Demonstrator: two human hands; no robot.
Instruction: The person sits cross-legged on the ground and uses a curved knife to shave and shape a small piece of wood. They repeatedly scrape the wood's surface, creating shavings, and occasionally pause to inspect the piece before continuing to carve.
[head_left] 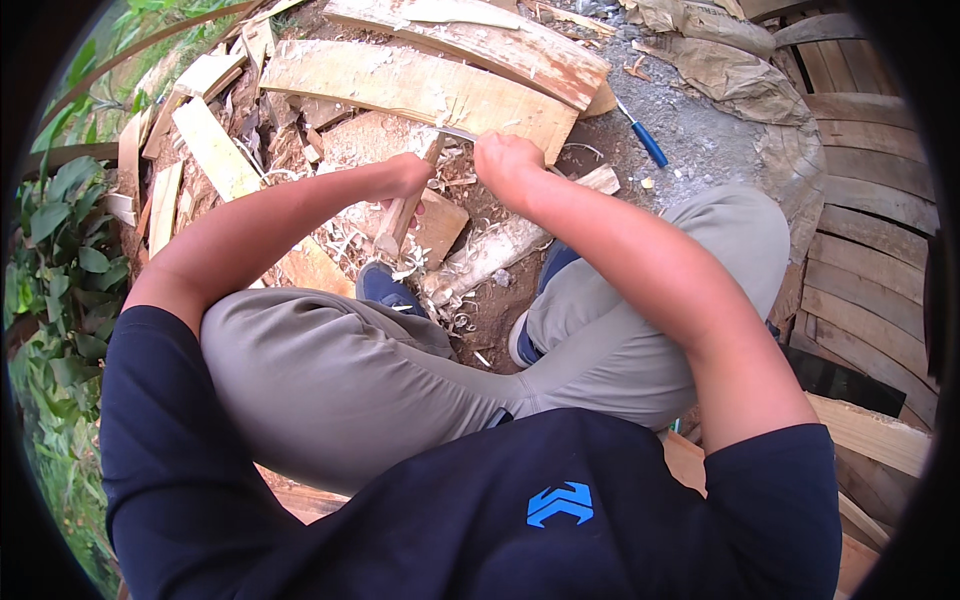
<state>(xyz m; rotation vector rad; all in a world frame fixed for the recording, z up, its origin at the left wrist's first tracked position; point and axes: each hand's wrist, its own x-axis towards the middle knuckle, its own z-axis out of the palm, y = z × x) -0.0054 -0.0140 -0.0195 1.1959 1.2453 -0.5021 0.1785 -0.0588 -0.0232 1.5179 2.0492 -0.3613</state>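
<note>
My left hand [404,178] is closed round a squared wooden stick [393,232], which slants down toward my left shoe. In my closed right hand [508,165] is a knife; its narrow blade [458,133] points left and meets the stick's far end, while the handle is hidden by my fingers. Curled wood shavings [408,268] lie below the stick around my shoes. Just beyond both hands rests a long pale board [400,85].
A blue-handled tool [648,143] lies on the grey ground at the right. Wood offcuts [215,150] are scattered at the left, beside leafy plants [75,225]. A short timber piece [490,260] lies between my feet, and a slatted wooden wall [870,220] stands at the right.
</note>
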